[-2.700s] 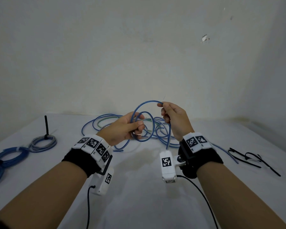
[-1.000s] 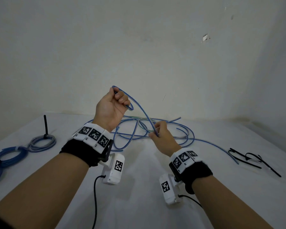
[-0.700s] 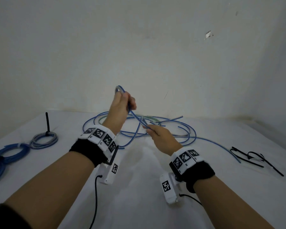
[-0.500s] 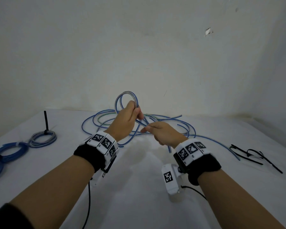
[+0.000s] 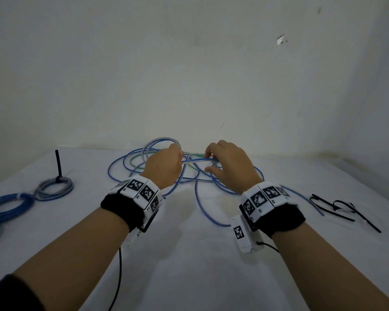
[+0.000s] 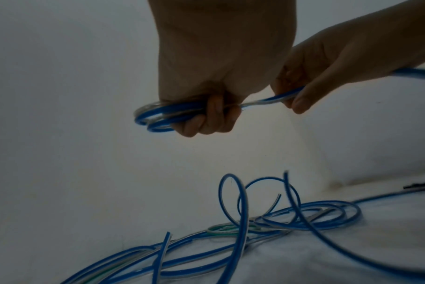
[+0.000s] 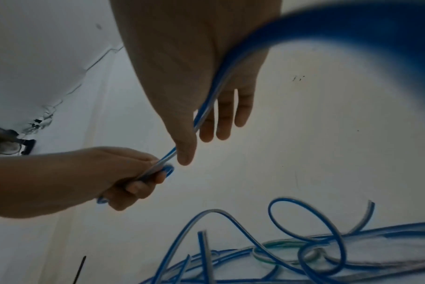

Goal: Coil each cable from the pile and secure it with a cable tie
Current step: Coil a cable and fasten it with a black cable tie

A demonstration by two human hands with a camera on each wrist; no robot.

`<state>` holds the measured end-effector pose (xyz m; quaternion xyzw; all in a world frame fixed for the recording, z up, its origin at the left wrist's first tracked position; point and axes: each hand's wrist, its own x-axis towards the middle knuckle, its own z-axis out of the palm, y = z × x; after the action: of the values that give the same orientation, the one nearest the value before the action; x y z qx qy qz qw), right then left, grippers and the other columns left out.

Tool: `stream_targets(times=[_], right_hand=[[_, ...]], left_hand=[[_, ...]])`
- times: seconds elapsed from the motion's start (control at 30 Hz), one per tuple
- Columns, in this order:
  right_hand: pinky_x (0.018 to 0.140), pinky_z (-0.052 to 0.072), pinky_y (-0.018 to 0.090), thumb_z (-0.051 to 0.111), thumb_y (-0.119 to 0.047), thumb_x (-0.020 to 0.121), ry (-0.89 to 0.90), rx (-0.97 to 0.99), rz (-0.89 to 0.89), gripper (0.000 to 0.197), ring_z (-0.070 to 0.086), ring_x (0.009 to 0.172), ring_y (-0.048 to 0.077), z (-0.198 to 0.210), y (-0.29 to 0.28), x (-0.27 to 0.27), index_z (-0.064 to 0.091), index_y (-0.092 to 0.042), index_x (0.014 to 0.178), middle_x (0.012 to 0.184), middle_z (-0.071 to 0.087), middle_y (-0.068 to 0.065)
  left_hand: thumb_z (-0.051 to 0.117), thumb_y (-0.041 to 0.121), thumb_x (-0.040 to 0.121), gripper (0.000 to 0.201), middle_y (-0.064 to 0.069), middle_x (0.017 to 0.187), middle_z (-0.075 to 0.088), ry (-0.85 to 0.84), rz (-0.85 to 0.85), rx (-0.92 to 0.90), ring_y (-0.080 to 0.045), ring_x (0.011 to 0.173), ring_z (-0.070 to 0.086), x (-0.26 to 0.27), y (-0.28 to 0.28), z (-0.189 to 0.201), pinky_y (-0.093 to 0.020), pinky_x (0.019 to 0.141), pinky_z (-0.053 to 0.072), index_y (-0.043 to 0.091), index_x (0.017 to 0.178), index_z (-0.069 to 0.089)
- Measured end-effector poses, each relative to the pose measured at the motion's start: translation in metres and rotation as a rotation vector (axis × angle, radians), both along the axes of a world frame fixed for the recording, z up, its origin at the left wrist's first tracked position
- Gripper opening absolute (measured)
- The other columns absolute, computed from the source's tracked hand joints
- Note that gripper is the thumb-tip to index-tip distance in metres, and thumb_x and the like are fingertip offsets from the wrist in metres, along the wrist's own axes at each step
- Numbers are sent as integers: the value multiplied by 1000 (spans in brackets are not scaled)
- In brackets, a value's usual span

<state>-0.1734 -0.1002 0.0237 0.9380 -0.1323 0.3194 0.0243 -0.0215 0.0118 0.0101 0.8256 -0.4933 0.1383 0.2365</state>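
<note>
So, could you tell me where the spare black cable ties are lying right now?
In the head view, the black cable ties lie on the white table at the far right, beyond the right hand and the cable pile.

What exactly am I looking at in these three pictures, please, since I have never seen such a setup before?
There is no machine here: a person works with bare hands, wearing wristbands with black-and-white markers and a small camera under each wrist. The large picture comes from a camera on the person's head; the other two look along each hand from the wrist.

The left hand grips a small coil of blue-and-white cable. The right hand pinches the same cable between thumb and fingers, feeding it toward the coil.

On the white table lies the loose cable pile. At the left lie two finished coils, a grey one and a blue one. At the right lie spare black cable ties.
</note>
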Motion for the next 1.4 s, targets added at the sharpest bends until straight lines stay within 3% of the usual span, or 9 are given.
stream_targets(times=[0.13, 0.3, 0.43, 0.53, 0.7, 0.9, 1.0, 1.17, 1.4], right_hand=[[72, 42, 39, 82, -13, 61, -73, -245, -112, 48, 56, 84, 31, -11, -2, -2, 64, -16, 106, 97, 62, 6], [88, 30, 47, 78, -12, 56, -89, -354, -339, 66, 36, 100, 31, -22, 0, 4, 58, -12, 120, 110, 57, 16], [75, 34, 39, 63, 7, 51, -195, -297, -355, 56, 43, 90, 30, -26, 13, 3, 60, -8, 105, 103, 56, 14], [55, 37, 32, 62, 12, 67, -260, 42, -272, 34, 52, 80, 31, -29, 11, -6, 55, -3, 97, 104, 51, 16], [64, 52, 40, 67, -7, 84, -354, 974, -101, 22, 60, 60, 27, -21, 1, -18, 46, -12, 91, 74, 57, 6], [74, 43, 21, 67, -9, 84, -237, 744, -201, 14, 57, 80, 13, -28, -9, -19, 66, -9, 98, 88, 65, 2], [75, 42, 20, 59, -6, 89, -268, 699, -209, 16, 56, 79, 15, -26, -14, -19, 70, -3, 101, 88, 66, 5], [72, 55, 48, 46, 2, 90, -316, 738, -270, 20, 64, 73, 36, -14, -26, -21, 61, -2, 102, 89, 65, 19], [52, 54, 32, 49, 4, 90, -327, 977, -233, 13, 62, 53, 25, -5, -41, -23, 55, -6, 86, 80, 64, 16]], left_hand=[[36, 12, 100, 21, 3, 72, 47, 155, 54, -8, -27, 72, 56, 2, 1, 3, -27, 52, 27, -2, 101, 51], [32, 2, 95, 35, -3, 61, 43, 290, 43, 62, -27, 71, 47, -3, 1, 9, -29, 54, 30, 11, 61, 38], [30, -5, 94, 33, -19, 112, 58, 299, 111, 277, -31, 99, 53, -4, -1, 18, -33, 77, 39, -3, 107, 59], [33, -9, 92, 37, -18, 128, 52, 276, 151, 362, -30, 117, 51, 1, 5, 22, -26, 76, 41, -1, 123, 53], [36, -7, 95, 37, -18, 133, 48, 387, 219, 254, -29, 120, 50, 6, 21, 25, -30, 86, 39, 0, 130, 45], [27, 10, 100, 35, -9, 72, 42, 715, 189, -156, -28, 87, 45, 18, 13, 19, -38, 74, 41, -11, 112, 52], [25, 18, 102, 30, -3, 68, 38, 724, 149, -195, -26, 85, 45, 12, 10, 19, -39, 75, 41, 4, 91, 49], [28, 22, 101, 34, -2, 67, 42, 721, 80, -118, -24, 69, 45, 11, 5, 15, -30, 62, 37, 8, 78, 49], [32, 24, 100, 33, -1, 58, 36, 979, -22, -4, -12, 44, 24, -6, 9, 24, -19, 38, 17, 11, 73, 45]])
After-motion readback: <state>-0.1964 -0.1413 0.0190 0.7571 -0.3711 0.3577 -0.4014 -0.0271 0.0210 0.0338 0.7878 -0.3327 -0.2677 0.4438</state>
